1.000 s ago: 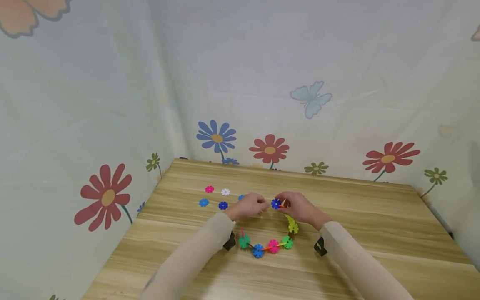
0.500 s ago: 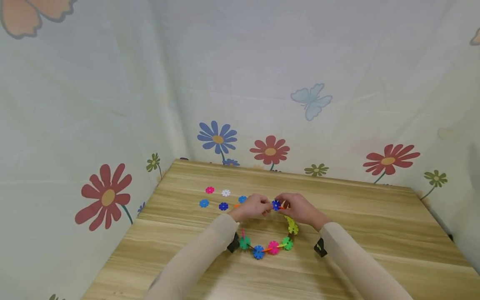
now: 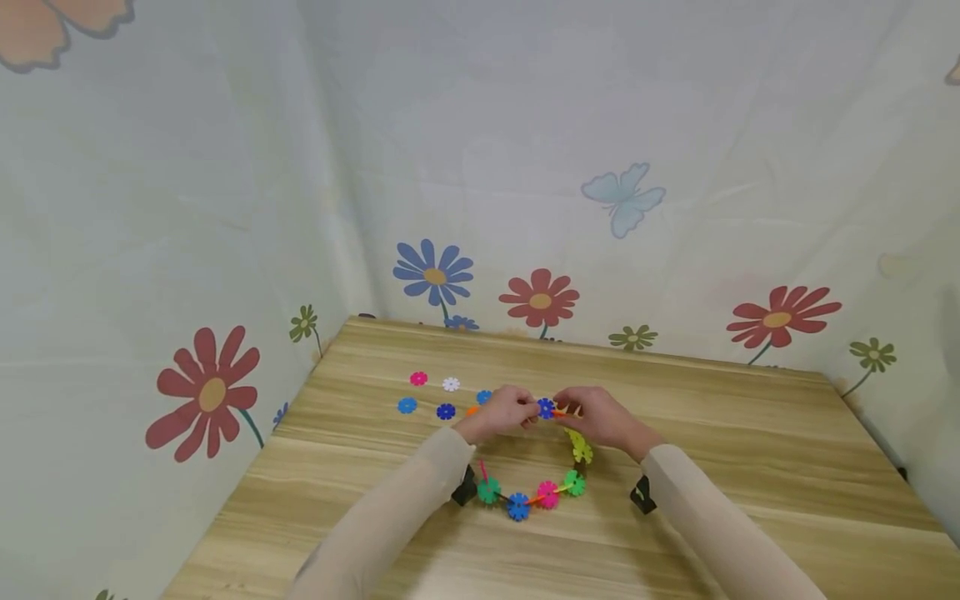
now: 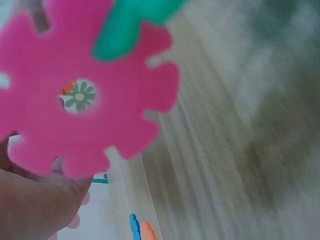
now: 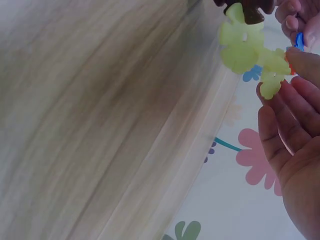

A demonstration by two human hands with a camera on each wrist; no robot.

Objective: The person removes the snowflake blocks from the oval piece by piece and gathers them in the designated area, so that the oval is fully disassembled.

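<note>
A chain of interlocking flower-shaped plastic discs curves in a loop in the head view. At its far end a dark blue snowflake disc [image 3: 546, 407] stands on edge, joined to an orange disc [image 3: 561, 413]. My left hand [image 3: 504, 410] pinches the blue disc by its left edge. From the other side, my right hand [image 3: 600, 417] grips the orange disc; in the right wrist view yellow discs [image 5: 242, 44] hang beside its fingertips. The chain's other end, a pink disc [image 4: 125, 125] slotted into a green one [image 4: 132, 25], looms close in the left wrist view.
Loose discs lie behind my left hand on the wooden table [image 3: 712, 533]: a pink one [image 3: 418, 378], a white one [image 3: 451, 384], a light blue one [image 3: 407, 405], a dark blue one [image 3: 446, 412] and others partly hidden. Flower-printed cloth [image 3: 480, 167] hangs behind the table.
My left hand has moved right and taken hold of the blue disc's edge. The blue disc has shifted slightly left, and more of the orange disc shows; my right hand keeps its grip.
</note>
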